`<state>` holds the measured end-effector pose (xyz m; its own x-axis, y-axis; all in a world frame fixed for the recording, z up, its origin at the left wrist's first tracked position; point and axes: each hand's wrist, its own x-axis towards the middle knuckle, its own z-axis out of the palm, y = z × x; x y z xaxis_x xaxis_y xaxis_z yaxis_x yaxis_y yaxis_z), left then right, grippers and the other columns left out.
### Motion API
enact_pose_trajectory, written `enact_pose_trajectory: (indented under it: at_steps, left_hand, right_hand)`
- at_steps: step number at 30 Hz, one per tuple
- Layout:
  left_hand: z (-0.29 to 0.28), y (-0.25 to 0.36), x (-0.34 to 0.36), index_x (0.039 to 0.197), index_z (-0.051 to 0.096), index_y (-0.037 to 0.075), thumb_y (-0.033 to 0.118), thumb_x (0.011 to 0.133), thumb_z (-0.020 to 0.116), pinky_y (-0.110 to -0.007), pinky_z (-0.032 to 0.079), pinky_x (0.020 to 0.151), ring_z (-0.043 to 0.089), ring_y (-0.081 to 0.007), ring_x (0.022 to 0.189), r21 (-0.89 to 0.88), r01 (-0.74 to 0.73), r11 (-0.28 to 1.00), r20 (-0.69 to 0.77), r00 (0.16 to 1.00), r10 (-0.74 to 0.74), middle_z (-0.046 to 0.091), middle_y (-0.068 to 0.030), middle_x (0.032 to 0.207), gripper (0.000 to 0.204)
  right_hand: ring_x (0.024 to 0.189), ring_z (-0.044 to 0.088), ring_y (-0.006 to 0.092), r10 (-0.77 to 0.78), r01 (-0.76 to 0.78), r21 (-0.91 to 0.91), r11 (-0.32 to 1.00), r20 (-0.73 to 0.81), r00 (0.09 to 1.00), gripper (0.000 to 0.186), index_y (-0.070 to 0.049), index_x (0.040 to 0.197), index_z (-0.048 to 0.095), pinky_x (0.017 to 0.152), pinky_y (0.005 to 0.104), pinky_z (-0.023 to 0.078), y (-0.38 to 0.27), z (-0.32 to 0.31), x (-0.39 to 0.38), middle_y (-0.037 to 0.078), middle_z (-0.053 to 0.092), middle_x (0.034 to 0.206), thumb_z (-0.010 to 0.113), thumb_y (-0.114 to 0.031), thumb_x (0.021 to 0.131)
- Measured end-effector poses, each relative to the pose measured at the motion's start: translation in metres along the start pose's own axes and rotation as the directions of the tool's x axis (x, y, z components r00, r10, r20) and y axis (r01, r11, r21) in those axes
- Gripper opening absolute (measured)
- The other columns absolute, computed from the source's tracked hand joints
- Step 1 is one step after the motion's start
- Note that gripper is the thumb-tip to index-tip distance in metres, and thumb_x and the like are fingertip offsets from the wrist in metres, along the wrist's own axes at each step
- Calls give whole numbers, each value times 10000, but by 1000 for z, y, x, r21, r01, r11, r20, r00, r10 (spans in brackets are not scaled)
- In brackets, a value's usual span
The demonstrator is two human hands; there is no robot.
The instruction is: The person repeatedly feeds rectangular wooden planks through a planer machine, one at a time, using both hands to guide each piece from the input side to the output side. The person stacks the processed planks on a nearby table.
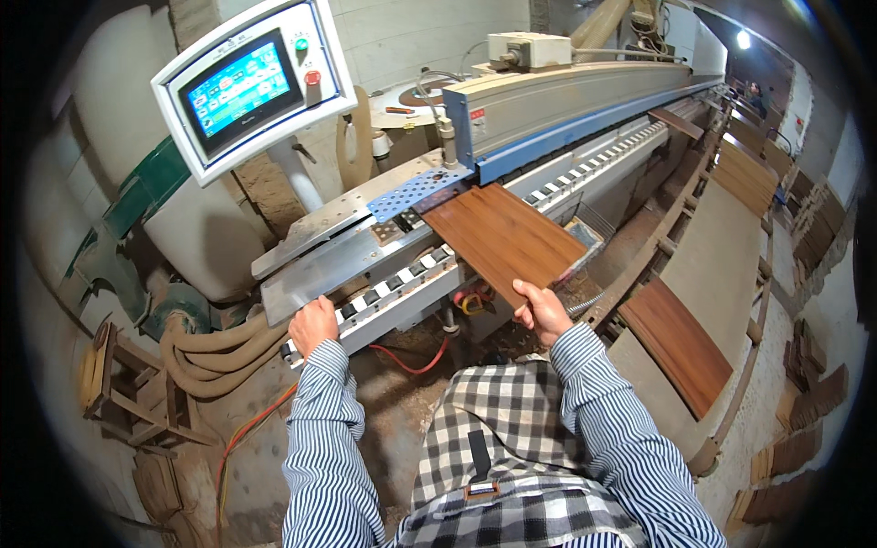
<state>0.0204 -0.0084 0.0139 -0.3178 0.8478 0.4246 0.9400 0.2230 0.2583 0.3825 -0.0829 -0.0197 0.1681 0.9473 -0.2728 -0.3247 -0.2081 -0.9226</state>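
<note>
My right hand [540, 312] grips the near corner of a brown wood-grain board [501, 239], thumb on top. The board lies slanting at the machine's infeed, its far end beside a blue perforated plate [402, 194] and below the long blue-and-grey beam [575, 119]. My left hand [313, 322] is closed over the near end of the metal infeed table [311, 285], beside a rail with black-and-white rollers [388, 290]. The board's far edge partly disappears at the machine.
A touchscreen panel [242, 87] stands upper left, above thick hoses [219, 356]. On the right, another brown board [671, 342] lies on a long conveyor [703, 256] with stacked panels [744, 169]. More panels [795, 411] lean farther right. A person [756, 99] is in the distance.
</note>
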Motion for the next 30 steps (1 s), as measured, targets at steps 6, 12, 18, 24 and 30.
enact_pose_trajectory:
  at_steps: [6, 12, 18, 24, 30]
  left_hand:
    - [11, -21, 5, 746, 656, 2, 353, 882, 324, -498, 466, 657, 609, -387, 728, 112, -54, 992, 21, 998, 52, 622, -218, 761, 501]
    - [7, -7, 5, 902, 644, 13, 422, 878, 310, -519, 436, 746, 573, -444, 797, 76, -63, 995, 93, 994, 56, 610, -252, 865, 528]
    - [9, -21, 3, 901, 640, 7, 425, 878, 327, -515, 420, 735, 561, -432, 829, 64, -60, 996, 114, 992, 53, 609, -245, 886, 523]
    - [6, -7, 4, 913, 647, 6, 419, 876, 351, -498, 429, 722, 568, -424, 805, 46, -59, 997, 102, 993, 54, 611, -247, 879, 509]
    - [4, -6, 3, 936, 641, 12, 416, 875, 333, -499, 421, 750, 561, -426, 835, 52, -49, 997, 115, 992, 43, 607, -247, 899, 512]
  right_hand:
    - [500, 517, 113, -51, 52, 2, 999, -124, 991, 514, 14, 834, 597, 503, 229, 422, -1, -44, -15, 60, 567, 599, 474, -483, 877]
    - [642, 576, 122, -326, 236, -230, 944, -547, 771, 528, -44, 1343, 300, 593, 238, 494, 123, -187, -135, 93, 625, 804, 483, -35, 848]
    - [521, 533, 118, -187, -32, -202, 979, -948, 256, 730, -79, 1417, 97, 500, 257, 480, 146, -301, -242, 64, 609, 735, 478, 7, 800]
    - [516, 548, 118, -68, -6, -72, 997, -969, 238, 660, -66, 1392, 225, 466, 243, 473, 146, -315, -250, 75, 629, 753, 509, -15, 799]
    - [659, 609, 159, 33, 50, 55, 997, -927, 375, 397, -30, 1185, 498, 589, 292, 511, 170, -281, -245, 138, 640, 912, 527, -287, 884]
